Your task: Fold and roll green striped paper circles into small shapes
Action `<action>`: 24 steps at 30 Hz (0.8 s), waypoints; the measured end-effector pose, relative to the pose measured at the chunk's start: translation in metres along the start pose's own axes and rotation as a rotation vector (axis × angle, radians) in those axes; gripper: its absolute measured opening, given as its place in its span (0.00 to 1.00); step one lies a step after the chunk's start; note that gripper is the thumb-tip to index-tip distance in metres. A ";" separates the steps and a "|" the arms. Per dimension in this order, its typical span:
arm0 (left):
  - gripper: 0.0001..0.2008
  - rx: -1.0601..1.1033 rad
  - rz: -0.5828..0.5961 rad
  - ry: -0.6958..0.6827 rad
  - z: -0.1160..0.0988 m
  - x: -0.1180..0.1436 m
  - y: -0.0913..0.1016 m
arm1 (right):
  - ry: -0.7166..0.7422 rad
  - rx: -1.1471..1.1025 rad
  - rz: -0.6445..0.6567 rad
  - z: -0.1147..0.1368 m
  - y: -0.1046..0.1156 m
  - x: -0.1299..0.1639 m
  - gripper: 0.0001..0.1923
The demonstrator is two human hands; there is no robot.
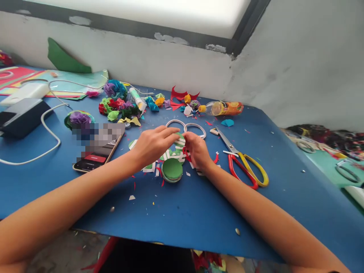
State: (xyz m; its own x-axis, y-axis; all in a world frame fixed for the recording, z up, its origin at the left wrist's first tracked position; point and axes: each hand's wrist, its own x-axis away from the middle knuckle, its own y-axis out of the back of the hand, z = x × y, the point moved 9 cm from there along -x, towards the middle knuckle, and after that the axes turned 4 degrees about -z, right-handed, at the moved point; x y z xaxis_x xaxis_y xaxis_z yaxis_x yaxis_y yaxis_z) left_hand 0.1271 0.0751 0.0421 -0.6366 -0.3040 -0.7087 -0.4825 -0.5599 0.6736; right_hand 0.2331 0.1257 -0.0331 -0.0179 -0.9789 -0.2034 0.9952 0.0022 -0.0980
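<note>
My left hand and my right hand meet over the middle of the table. Between their closed fingertips is a green paper piece with white stripes, its lower part overlapping other scraps. Just below lies a small stack of round green paper discs. Green-and-white paper offcuts and red slivers spread under and around the hands. Two white rings lie behind the fingers. To the right of my right hand rest open scissors with one red and one yellow handle.
A phone lies left of my left forearm, near a white cable and a dark box. Crumpled paper flowers, a glue stick and an orange-labelled bottle line the back. The blue table's front edge is close.
</note>
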 end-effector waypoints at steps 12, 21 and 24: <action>0.08 0.451 -0.018 0.300 0.015 0.019 -0.023 | -0.016 -0.076 -0.126 -0.001 0.007 0.005 0.13; 0.12 0.555 -0.048 0.475 0.035 0.025 -0.028 | 0.003 -0.012 -0.070 0.003 0.001 0.006 0.12; 0.15 0.603 -0.072 0.543 0.040 0.027 -0.028 | 0.022 0.023 -0.067 0.004 0.001 0.006 0.11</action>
State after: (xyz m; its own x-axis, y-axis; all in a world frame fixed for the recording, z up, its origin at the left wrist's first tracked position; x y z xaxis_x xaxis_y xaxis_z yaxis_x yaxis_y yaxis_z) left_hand 0.0993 0.1135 0.0125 -0.2858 -0.7010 -0.6534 -0.8507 -0.1284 0.5098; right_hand 0.2345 0.1185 -0.0304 -0.0864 -0.9720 -0.2187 0.9936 -0.0681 -0.0897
